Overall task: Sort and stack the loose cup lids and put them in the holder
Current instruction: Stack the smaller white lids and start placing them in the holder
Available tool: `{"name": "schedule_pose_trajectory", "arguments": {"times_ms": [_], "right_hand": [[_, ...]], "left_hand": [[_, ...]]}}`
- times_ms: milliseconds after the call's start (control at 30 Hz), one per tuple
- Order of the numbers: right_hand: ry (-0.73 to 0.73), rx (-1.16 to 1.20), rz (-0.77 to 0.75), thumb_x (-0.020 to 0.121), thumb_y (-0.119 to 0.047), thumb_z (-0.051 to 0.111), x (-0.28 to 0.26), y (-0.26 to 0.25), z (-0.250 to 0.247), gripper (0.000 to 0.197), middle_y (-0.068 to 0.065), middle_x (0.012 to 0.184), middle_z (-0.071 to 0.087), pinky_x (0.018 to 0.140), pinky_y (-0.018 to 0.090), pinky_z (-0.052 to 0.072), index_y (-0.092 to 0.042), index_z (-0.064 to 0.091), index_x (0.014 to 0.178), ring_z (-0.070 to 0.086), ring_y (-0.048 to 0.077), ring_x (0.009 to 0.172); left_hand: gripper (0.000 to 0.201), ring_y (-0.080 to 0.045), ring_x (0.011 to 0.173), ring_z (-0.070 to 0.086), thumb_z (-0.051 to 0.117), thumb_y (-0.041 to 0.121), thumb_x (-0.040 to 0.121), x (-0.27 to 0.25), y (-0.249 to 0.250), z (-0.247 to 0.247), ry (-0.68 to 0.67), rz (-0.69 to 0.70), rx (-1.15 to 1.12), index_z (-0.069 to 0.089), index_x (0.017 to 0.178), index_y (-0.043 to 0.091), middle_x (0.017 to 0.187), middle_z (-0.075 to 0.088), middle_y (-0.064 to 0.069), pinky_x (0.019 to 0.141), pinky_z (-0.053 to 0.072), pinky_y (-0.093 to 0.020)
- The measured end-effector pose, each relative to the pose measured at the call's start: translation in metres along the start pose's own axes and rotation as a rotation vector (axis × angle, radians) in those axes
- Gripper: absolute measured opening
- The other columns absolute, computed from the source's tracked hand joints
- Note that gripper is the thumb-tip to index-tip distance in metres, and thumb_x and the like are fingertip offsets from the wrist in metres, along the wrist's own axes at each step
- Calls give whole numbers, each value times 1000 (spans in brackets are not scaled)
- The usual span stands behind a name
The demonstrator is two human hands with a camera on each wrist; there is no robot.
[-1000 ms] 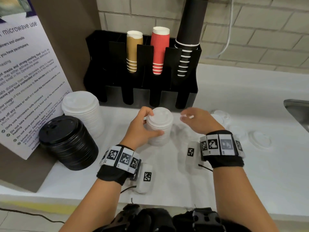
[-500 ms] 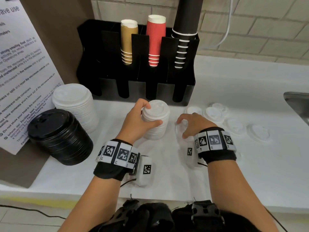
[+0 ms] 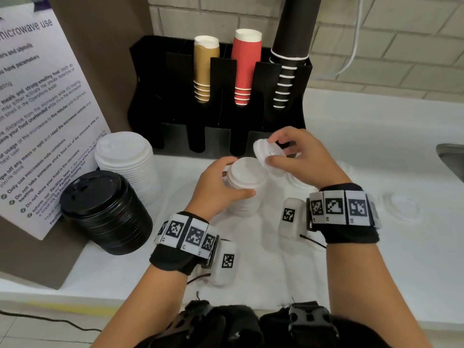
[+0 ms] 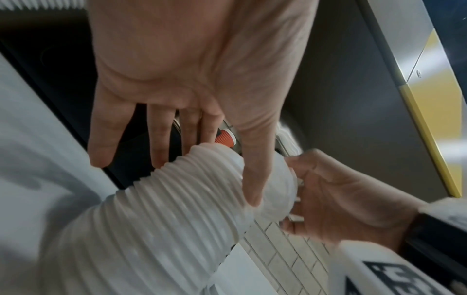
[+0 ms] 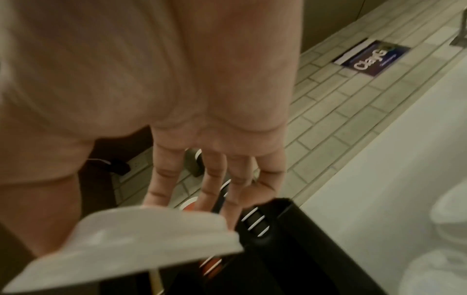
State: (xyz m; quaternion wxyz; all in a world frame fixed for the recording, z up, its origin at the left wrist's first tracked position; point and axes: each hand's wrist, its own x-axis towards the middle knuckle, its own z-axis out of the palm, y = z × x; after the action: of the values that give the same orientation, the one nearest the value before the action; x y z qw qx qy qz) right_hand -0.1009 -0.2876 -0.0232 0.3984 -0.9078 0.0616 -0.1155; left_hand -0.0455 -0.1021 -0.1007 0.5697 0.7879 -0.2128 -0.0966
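Black holder [image 3: 175, 71] with cup sleeves stands beyond both hands on white worktop [image 3: 376, 247]. Small white lid stack [image 3: 244, 189] upright on worktop, left hand [image 3: 216, 189] fingers and thumb wrapped round its top. Single white lid [image 3: 267, 153] tilted just above stack's right edge, pinched by right hand [image 3: 305, 159]. Left wrist view alone shows stack's ribbed rims [image 4: 161, 219]; right wrist view shows lid's blurred face [image 5: 131, 245]. Loose lid [image 3: 401, 205] lies right of right hand.
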Motion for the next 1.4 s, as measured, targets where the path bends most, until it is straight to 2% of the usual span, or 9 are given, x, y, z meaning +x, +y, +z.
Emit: {"name": "schedule_pose_trajectory", "arguments": {"times_ms": [167, 467, 667, 933, 1033, 1133, 1233, 1300, 1400], "right_hand": [[-100, -97, -132, 70, -19, 80, 0, -17, 24, 30, -4, 113, 49, 89, 23, 40, -30, 69, 95, 49, 11, 106], [-150, -188, -132, 70, -19, 82, 2, -17, 32, 28, -9, 112, 46, 92, 23, 37, -28, 74, 95, 46, 9, 107], [-151, -192, -117, 69, -20, 82, 1, -15, 33, 31, -3, 112, 50, 86, 22, 40, -28, 71, 97, 49, 13, 105], [-180, -216, -73, 68, -22, 83, -1, -10, 31, 34, -2, 109, 47, 89, 28, 47, -27, 69, 98, 50, 17, 102], [-191, -224, -65, 67, -22, 84, -2, -8, 31, 33, -3, 106, 45, 85, 25, 45, -26, 68, 96, 49, 16, 101], [-198, -191, -63, 71, -24, 82, -3, -5, 28, 29, -3, 106, 48, 87, 25, 46, -26, 67, 95, 52, 16, 102], [-102, -88, -53, 82, -26, 73, -2, -1, 14, 19, -5, 104, 54, 85, 20, 46, -28, 64, 98, 56, 11, 98], [-39, -57, -7, 88, -22, 65, -2, 2, 0, 12, -7, 99, 60, 78, 13, 44, -25, 64, 100, 58, 10, 92], [-233, -323, 129, 89, -23, 64, -3, 9, -22, 16, -10, 95, 61, 71, 9, 41, -20, 65, 105, 56, 11, 88]], "left_hand": [[71, 16, 90, 52, 89, 26, 65, -2, -2, 2, 8, -21, -36, 49, 122, 36, 106, 56, 24, 66, 43, -4], [96, 12, 94, 49, 90, 26, 63, 2, -2, 0, -4, -33, -10, 35, 142, 29, 107, 48, 29, 74, 38, -9], [90, 2, 97, 53, 90, 24, 64, 2, 1, 0, -21, -2, -12, 40, 138, 33, 119, 52, 15, 75, 41, -12], [70, 6, 96, 55, 89, 17, 63, 2, 1, -1, -45, 30, -23, 50, 117, 39, 108, 57, 22, 70, 43, -1], [73, 7, 100, 54, 89, 21, 64, 2, 4, 0, -69, 41, -15, 47, 120, 43, 112, 55, 23, 73, 45, -6], [69, -2, 108, 53, 86, 22, 69, 2, 3, 2, -56, 58, 5, 51, 129, 30, 122, 56, 12, 84, 42, -11], [67, 5, 102, 50, 86, 21, 70, 2, 2, 3, -46, 41, 5, 50, 125, 35, 118, 54, 19, 75, 39, -4], [70, -1, 104, 48, 86, 20, 70, 3, 1, 4, -41, 34, 12, 49, 127, 34, 119, 53, 18, 76, 36, -4], [77, -7, 108, 45, 86, 19, 69, 4, 1, 5, -35, 3, 2, 45, 134, 30, 119, 49, 17, 79, 35, -8]]}}
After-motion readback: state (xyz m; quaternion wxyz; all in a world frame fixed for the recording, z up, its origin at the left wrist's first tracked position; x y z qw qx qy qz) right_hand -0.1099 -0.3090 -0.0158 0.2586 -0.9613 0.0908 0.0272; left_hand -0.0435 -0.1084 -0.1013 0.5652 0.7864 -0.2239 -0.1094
